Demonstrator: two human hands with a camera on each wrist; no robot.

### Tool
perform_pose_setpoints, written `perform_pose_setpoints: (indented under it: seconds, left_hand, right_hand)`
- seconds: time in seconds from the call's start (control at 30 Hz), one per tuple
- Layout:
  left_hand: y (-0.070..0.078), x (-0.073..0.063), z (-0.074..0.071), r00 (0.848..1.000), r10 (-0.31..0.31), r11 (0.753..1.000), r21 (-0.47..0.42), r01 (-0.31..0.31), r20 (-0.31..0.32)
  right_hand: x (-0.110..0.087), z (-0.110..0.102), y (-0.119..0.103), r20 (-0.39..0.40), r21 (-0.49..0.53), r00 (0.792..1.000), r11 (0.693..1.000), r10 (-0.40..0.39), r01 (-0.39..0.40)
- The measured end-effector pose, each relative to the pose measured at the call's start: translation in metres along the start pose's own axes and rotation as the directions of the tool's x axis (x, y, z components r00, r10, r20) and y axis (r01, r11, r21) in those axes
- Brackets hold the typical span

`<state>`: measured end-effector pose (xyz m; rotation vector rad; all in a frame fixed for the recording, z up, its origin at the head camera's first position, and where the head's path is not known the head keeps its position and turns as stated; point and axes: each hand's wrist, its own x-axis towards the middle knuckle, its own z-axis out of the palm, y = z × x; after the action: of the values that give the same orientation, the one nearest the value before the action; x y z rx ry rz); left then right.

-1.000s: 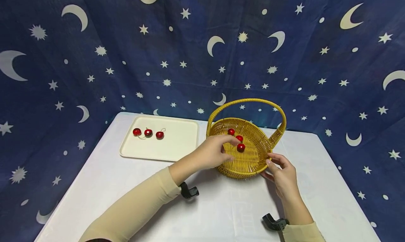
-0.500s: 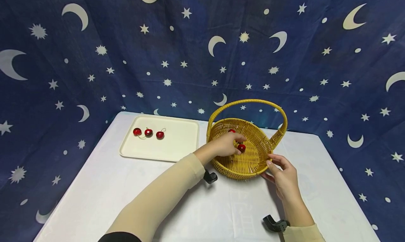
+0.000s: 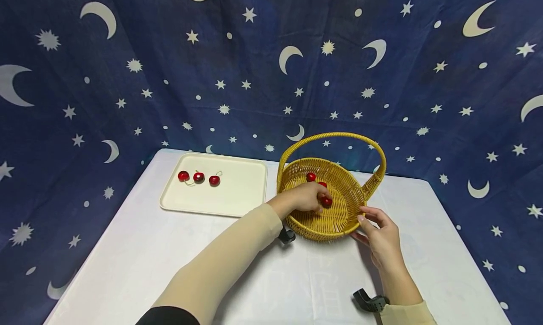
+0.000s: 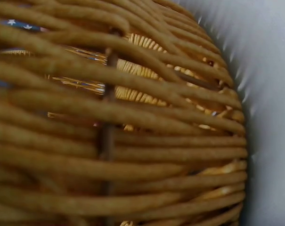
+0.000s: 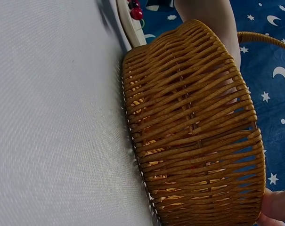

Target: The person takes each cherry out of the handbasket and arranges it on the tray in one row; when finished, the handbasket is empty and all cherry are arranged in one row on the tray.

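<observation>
At the left of the table (image 3: 119,268), a cream tray (image 3: 237,183) lies flat near the back edge, before a blue curtain (image 3: 237,51) printed with pale moons and stars. Three red cherries rest on its left half in a loose row: a left cherry (image 3: 183,176), a middle cherry (image 3: 198,177) just beside it, and a right cherry (image 3: 214,180) whose thin stem loops upward.

Further right, a beige sleeve (image 3: 225,259) reaches up from the bottom edge, with a black wrist mount (image 3: 287,236) at its cuff. The left hand (image 3: 306,196) extends over the near left rim into the yellow wicker basket (image 3: 335,221), which stands upright on the table, its tall handle (image 3: 335,135) arching above. Inside the basket, a far cherry (image 3: 311,177) lies beyond the hand, and a partly covered cherry (image 3: 322,185) shows behind the fingers. The left fingers bend over the near cherry (image 3: 327,202); whether they pinch it cannot be told.

At the basket's right side, the right hand (image 3: 382,237) grips the rim between thumb and fingers. Below it sits another black mount (image 3: 371,301).
</observation>
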<state>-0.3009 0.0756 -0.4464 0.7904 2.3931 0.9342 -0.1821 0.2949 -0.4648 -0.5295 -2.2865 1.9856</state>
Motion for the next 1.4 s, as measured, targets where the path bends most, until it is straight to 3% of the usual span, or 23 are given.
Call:
perform_pose_setpoints:
  seconds: [0.33, 0.6, 0.9, 1.03, 1.17, 1.27, 1.4]
  left_hand:
    - [0.005, 0.006, 0.004, 1.0, -0.008, 0.998, 0.06, 0.008, -0.005]
    - [0.005, 0.006, 0.006, 1.0, 0.006, 0.986, 0.165, -0.006, 0.001]
    - [0.015, -0.005, -0.001, 0.996, 0.092, 0.985, 0.149, -0.089, -0.018]
    - [0.023, -0.023, -0.011, 0.987, 0.155, 0.982, 0.116, -0.148, -0.051]
    - [0.027, -0.05, -0.021, 0.978, 0.175, 0.978, 0.134, -0.159, -0.118]
    - [0.026, -0.077, -0.033, 0.971, 0.179, 0.975, 0.158, -0.154, -0.157]
    - [0.013, -0.116, -0.052, 0.96, 0.203, 0.976, 0.113, -0.184, -0.191]
  right_hand:
    - [-0.001, -0.002, -0.003, 0.003, 0.0, 1.0, 1.0, 0.004, -0.004]
    - [0.0, -0.001, -0.005, -0.004, 0.002, 1.0, 1.0, -0.009, 0.009]
    - [-0.001, -0.002, -0.003, -0.009, 0.001, 1.0, 1.0, -0.019, 0.019]
    - [0.0, -0.001, -0.001, -0.005, 0.002, 1.0, 1.0, -0.013, 0.013]
    - [-0.001, -0.001, 0.001, -0.005, -0.003, 1.0, 1.0, -0.006, 0.006]
    - [-0.001, 0.0, 0.001, -0.006, -0.008, 1.0, 1.0, -0.003, 0.003]
    - [0.0, 0.001, 0.001, -0.01, -0.006, 1.0, 1.0, -0.005, 0.005]
